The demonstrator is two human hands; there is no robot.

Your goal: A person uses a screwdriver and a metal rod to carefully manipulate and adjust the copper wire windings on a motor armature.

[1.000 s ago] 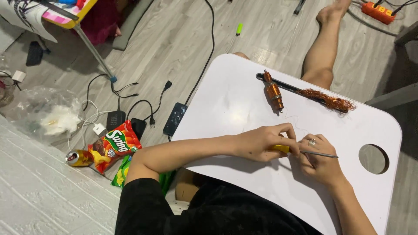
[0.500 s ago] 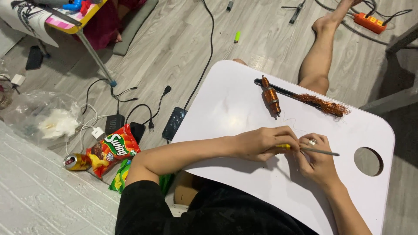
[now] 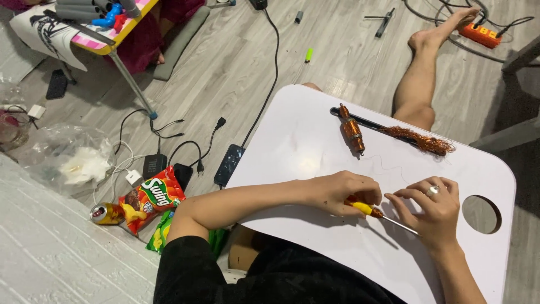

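White desk (image 3: 292,146) (round hole at one corner): copper-wound rotor (image 3: 352,130), tangle of copper wire (image 3: 419,139), dark rod (image 3: 368,122), possibly a tool, beneath both.

— What's that tool like?
— A yellow-handled screwdriver (image 3: 378,214), its thin metal shaft slanting down to the right.
— Where?
— Low over the white lap table (image 3: 292,146), near its front edge.

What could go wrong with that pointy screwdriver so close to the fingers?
The screwdriver has its metal shaft running under the right hand, so a slip might poke it. The left hand covers most of the yellow handle, so I cannot judge how firm its hold is. The copper wire tangle lies near the white table's far edge and could slide off.
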